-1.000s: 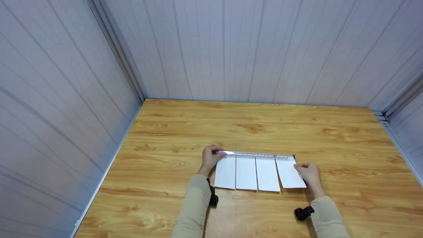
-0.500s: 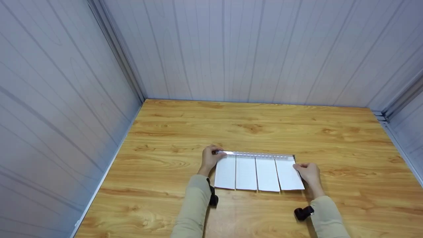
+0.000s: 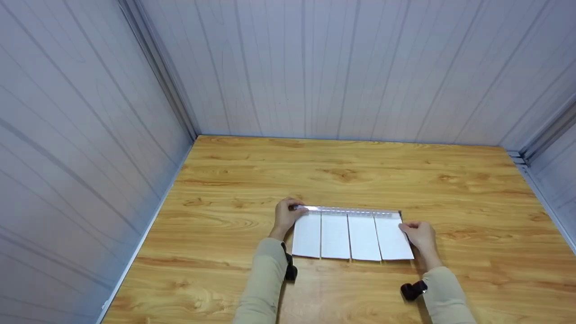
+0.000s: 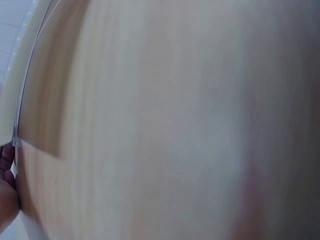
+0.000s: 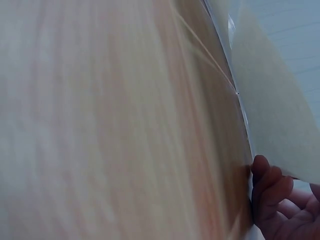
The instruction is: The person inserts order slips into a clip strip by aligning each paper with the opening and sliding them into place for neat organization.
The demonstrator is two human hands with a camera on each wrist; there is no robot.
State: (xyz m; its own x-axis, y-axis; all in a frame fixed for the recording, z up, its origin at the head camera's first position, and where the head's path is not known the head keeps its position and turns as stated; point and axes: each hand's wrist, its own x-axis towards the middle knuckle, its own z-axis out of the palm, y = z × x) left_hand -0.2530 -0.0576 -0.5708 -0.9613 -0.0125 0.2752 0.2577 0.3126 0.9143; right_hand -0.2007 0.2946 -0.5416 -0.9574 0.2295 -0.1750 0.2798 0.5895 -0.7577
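Several white paper pieces [image 3: 335,236] hang side by side from a clear plastic strip [image 3: 346,211] along their top edge, with narrow gaps between them. My left hand [image 3: 286,217] pinches the strip's left end between thumb and fingers. The right hand [image 3: 422,235] pinches the right edge of the rightmost paper piece [image 3: 392,239], near its top. In the left wrist view, fingers [image 4: 7,200] show at the strip's end. The right wrist view has curled fingers [image 5: 272,192] at the paper's edge. Shadows on the wood suggest that the row is held above the table.
The wood-grain table [image 3: 225,180] reaches back to a pale panelled wall [image 3: 333,67]. Another panelled wall [image 3: 81,157] runs along the left side, and a metal-framed edge [image 3: 540,193] borders the right. Dark wrist cameras [image 3: 412,290] sit at both sleeves.
The rightmost paper piece has swung left and slightly down at its lower end, narrowing the gap to its neighbour. The right hand shifted very slightly left; the left hand kept its place.
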